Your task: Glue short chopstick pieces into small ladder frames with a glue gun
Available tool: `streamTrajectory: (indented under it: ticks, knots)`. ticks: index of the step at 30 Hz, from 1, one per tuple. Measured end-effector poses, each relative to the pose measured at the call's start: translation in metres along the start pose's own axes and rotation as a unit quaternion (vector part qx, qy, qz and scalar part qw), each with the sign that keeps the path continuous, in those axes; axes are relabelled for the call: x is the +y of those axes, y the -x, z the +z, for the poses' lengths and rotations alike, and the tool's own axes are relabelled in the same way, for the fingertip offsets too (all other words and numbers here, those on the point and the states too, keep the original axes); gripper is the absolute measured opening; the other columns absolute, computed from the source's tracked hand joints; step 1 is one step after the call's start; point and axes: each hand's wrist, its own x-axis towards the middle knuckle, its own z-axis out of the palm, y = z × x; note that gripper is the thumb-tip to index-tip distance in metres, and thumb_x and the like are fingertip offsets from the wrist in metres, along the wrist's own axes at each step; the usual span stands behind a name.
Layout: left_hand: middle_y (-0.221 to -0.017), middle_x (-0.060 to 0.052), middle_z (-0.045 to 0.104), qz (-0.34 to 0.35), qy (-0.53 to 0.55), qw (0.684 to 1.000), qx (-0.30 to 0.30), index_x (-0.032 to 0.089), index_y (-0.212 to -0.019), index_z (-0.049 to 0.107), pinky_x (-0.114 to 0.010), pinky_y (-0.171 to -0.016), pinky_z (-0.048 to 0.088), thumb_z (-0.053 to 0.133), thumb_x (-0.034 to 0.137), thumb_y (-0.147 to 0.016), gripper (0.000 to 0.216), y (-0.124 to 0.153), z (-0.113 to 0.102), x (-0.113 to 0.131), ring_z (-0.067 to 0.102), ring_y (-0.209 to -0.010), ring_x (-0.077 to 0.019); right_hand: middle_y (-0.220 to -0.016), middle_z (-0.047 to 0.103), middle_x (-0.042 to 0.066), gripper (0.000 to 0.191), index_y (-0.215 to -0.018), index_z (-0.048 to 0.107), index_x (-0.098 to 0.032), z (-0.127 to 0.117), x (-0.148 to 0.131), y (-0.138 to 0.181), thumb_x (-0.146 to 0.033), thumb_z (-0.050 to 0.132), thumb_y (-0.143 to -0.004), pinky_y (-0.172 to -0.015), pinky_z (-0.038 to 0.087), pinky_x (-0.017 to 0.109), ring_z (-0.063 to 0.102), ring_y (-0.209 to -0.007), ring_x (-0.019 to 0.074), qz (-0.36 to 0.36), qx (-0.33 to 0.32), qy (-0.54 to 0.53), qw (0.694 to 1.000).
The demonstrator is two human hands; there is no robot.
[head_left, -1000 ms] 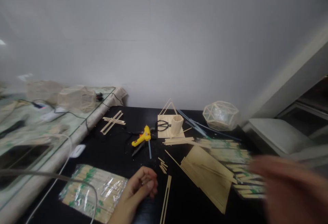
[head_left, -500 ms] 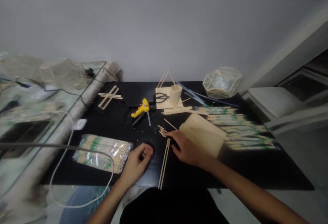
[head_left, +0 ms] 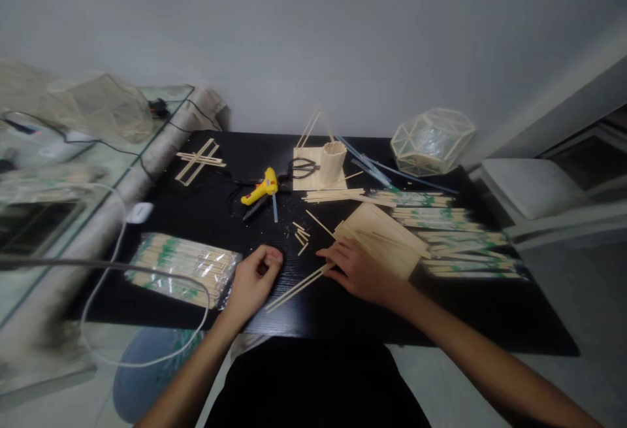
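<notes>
My right hand [head_left: 350, 268] pinches the upper end of a joined pair of wooden chopsticks [head_left: 296, 289], which lies slantwise toward my left hand. Beneath and beyond its fingers lies a flat wooden panel [head_left: 377, 235]. My left hand [head_left: 257, 281] rests on the black table with fingers curled in and nothing showing in them. Beside it sits a clear bag of wrapped chopsticks [head_left: 181, 268]. Several short cut stick pieces [head_left: 301, 237] and one longer thin stick [head_left: 320, 224] lie ahead of the right hand.
A yellow glue gun [head_left: 262, 186], black-handled scissors [head_left: 302, 166] and a wooden cup on a square base [head_left: 333, 163] stand farther back. Crossed sticks [head_left: 200, 161] lie back left. Wrapped chopsticks [head_left: 460, 242] and a faceted stick frame [head_left: 432, 142] occupy the right. A white cable [head_left: 105, 278] loops at left.
My right hand has taken hold of the chopstick pair's top, and the pair has swung from nearly upright to a slant, lower end leftward. The left hand stays curled. The camera view has shifted.
</notes>
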Motion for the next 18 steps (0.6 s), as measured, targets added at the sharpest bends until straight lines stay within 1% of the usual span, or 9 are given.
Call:
streamTrajectory:
  ticks: [3,5,7,9,11,13,14,16,18]
  knots:
    - [-0.074,0.001,0.062,-0.021,0.066,0.998,0.007,0.018,-0.094,0.068,-0.025,-0.058,0.045,0.071,0.040,-0.087,0.023,-0.011,0.004,0.005,0.056,-0.061,-0.0136,-0.108,0.075,0.012,0.032,-0.131,0.065,-0.015,0.001,0.003,0.011,-0.023,0.068,-0.100,-0.099,0.053,0.048,0.068,-0.106,0.0285,0.014,0.008,0.006,1.000]
    - [-0.076,0.001,0.062,-0.018,0.096,0.995,0.017,0.018,-0.098,0.065,-0.025,-0.059,0.046,0.072,0.041,-0.084,0.027,-0.024,0.005,0.011,0.055,-0.061,-0.0128,-0.107,0.075,0.013,0.031,-0.130,0.066,-0.015,0.002,0.004,0.017,-0.023,0.067,-0.100,-0.098,0.053,0.049,0.068,-0.107,0.0296,0.038,0.024,0.008,0.999]
    - [-0.082,-0.001,0.065,0.004,0.130,0.990,0.061,0.019,-0.099,0.061,-0.026,-0.064,0.048,0.074,0.037,-0.080,0.029,-0.041,0.002,0.020,0.058,-0.069,-0.0141,-0.106,0.075,0.013,0.028,-0.129,0.066,-0.015,0.003,0.006,0.020,-0.021,0.064,-0.101,-0.098,0.052,0.051,0.068,-0.107,0.0304,0.058,0.047,0.011,0.997]
    - [-0.083,0.000,0.064,0.019,0.142,0.985,0.096,0.021,-0.097,0.057,-0.025,-0.066,0.048,0.073,0.033,-0.078,0.028,-0.059,-0.005,0.027,0.057,-0.070,-0.0135,-0.105,0.075,0.013,0.026,-0.127,0.066,-0.016,0.005,0.007,0.021,-0.018,0.061,-0.101,-0.098,0.052,0.052,0.068,-0.104,0.0302,0.073,0.066,0.009,0.995]
    - [-0.086,-0.001,0.063,0.051,0.155,0.974,0.159,0.021,-0.096,0.055,-0.026,-0.070,0.049,0.072,0.027,-0.074,0.028,-0.076,-0.015,0.031,0.057,-0.074,-0.0139,-0.106,0.075,0.012,0.026,-0.126,0.066,-0.017,0.006,0.008,0.021,-0.018,0.061,-0.101,-0.099,0.051,0.053,0.068,-0.104,0.0297,0.082,0.072,0.003,0.994]
    - [-0.093,-0.002,0.064,0.081,0.127,0.965,0.215,0.022,-0.097,0.055,-0.028,-0.081,0.051,0.070,0.021,-0.073,0.029,-0.092,-0.026,0.032,0.060,-0.084,-0.0155,-0.111,0.075,0.012,0.028,-0.128,0.065,-0.020,0.008,0.008,0.020,-0.018,0.061,-0.100,-0.101,0.051,0.054,0.069,-0.106,0.0297,0.086,0.071,-0.005,0.994]
    - [-0.097,-0.002,0.064,0.093,0.093,0.965,0.228,0.022,-0.099,0.056,-0.030,-0.085,0.051,0.068,0.019,-0.074,0.029,-0.100,-0.032,0.031,0.061,-0.089,-0.0166,-0.114,0.074,0.012,0.030,-0.129,0.064,-0.020,0.008,0.008,0.019,-0.018,0.062,-0.099,-0.103,0.050,0.055,0.068,-0.108,0.0298,0.085,0.067,-0.009,0.994]
    - [-0.106,-0.005,0.064,0.106,0.006,0.969,0.223,0.021,-0.105,0.058,-0.033,-0.090,0.050,0.065,0.015,-0.074,0.031,-0.114,-0.042,0.027,0.061,-0.100,-0.0198,-0.118,0.074,0.012,0.031,-0.130,0.064,-0.021,0.007,0.007,0.015,-0.018,0.063,-0.099,-0.104,0.050,0.057,0.068,-0.110,0.0300,0.079,0.058,-0.021,0.995]
    - [-0.113,-0.008,0.064,0.106,-0.087,0.970,0.203,0.020,-0.110,0.061,-0.039,-0.097,0.049,0.066,0.013,-0.076,0.036,-0.126,-0.050,0.023,0.061,-0.108,-0.0245,-0.119,0.074,0.013,0.031,-0.129,0.064,-0.021,0.004,0.006,0.009,-0.020,0.065,-0.098,-0.103,0.052,0.056,0.068,-0.110,0.0299,0.074,0.053,-0.034,0.995]
